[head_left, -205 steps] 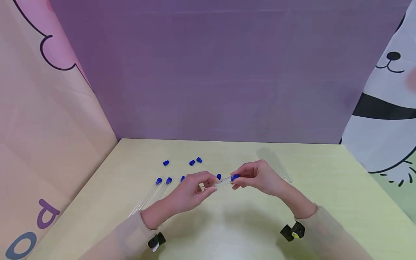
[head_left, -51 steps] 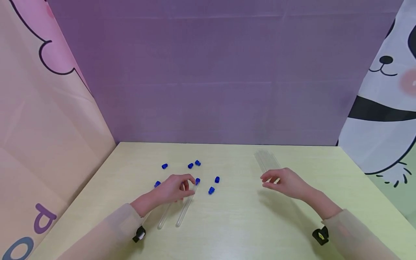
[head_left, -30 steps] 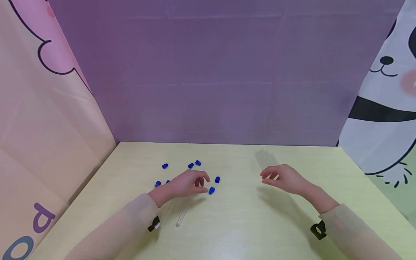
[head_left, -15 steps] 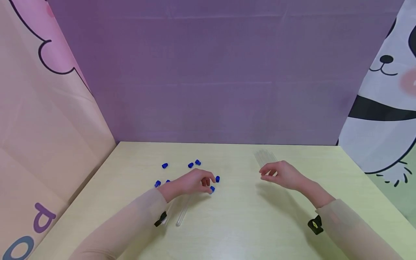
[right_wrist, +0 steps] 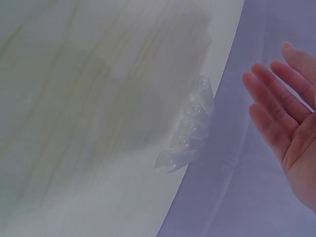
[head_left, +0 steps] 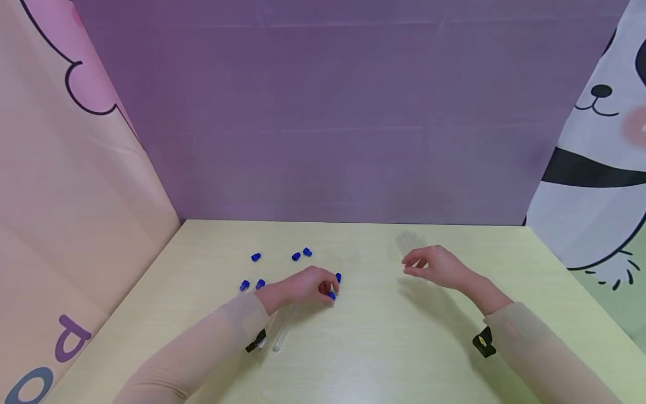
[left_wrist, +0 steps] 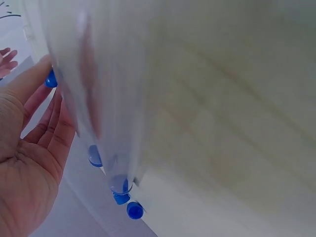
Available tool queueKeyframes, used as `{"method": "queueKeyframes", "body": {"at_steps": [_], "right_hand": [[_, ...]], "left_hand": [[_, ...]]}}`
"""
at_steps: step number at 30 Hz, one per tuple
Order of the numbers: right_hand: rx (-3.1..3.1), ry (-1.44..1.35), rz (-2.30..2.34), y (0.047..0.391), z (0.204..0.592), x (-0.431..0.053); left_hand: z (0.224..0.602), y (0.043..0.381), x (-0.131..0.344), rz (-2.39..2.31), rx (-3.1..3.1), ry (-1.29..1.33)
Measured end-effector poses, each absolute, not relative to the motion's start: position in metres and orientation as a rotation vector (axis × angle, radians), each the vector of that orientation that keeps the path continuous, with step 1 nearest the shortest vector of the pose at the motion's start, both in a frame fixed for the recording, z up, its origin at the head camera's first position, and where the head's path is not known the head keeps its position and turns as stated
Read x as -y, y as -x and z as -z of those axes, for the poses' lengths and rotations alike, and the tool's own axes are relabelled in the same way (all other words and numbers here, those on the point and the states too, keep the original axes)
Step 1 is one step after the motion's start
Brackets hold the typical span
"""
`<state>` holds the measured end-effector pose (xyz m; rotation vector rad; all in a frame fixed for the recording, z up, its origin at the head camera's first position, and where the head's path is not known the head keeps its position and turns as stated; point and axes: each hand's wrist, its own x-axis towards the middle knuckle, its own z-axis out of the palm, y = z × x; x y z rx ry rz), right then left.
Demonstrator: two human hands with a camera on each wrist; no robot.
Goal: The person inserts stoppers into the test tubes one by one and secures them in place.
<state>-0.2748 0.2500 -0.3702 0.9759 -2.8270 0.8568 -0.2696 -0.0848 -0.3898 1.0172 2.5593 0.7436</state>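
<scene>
In the head view my left hand (head_left: 312,285) is at the middle of the table, its thumb and fingers round a small blue cap (head_left: 331,295). The left wrist view has that blue cap (left_wrist: 51,79) between thumb and fingertips. Right behind those fingers lies another blue cap. Under the left forearm are clear test tubes (head_left: 282,331), partly hidden by the sleeve. My right hand (head_left: 438,266) hovers with loosely bent fingers and nothing in them, close to a row of clear uncapped tubes (head_left: 410,241). Rounded ends of these tubes (right_wrist: 191,127) show in the right wrist view.
Several loose blue caps (head_left: 296,256) lie toward the back left of the table. Two blue-capped tube ends (head_left: 260,284) show beside the left wrist. A purple cloth (head_left: 323,112) rises behind the table's back edge, with printed cloths at both sides.
A tube held between both hands earlier now lies on the table at left. My left hand has since moved right and taken hold of a blue cap; my right hand has shifted slightly back.
</scene>
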Motion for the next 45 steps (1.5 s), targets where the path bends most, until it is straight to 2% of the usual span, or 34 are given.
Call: {"method": "queueKeyframes", "body": {"at_steps": [22,35,45], "right_hand": [[2.868,-0.918,-0.862,0.281,0.369,-0.252],[2.876,-0.898,-0.833,0.290,0.366,-0.255],[2.898,-0.848,-0.827,0.294,0.362,-0.253]], "left_hand": [[0.392,0.265,0.101,-0.885,-2.619,-0.962],[0.384,0.248,0.124,-1.088,-2.653,-1.029],[0.381,0.238,0.140,-1.241,-2.616,-0.937]]}}
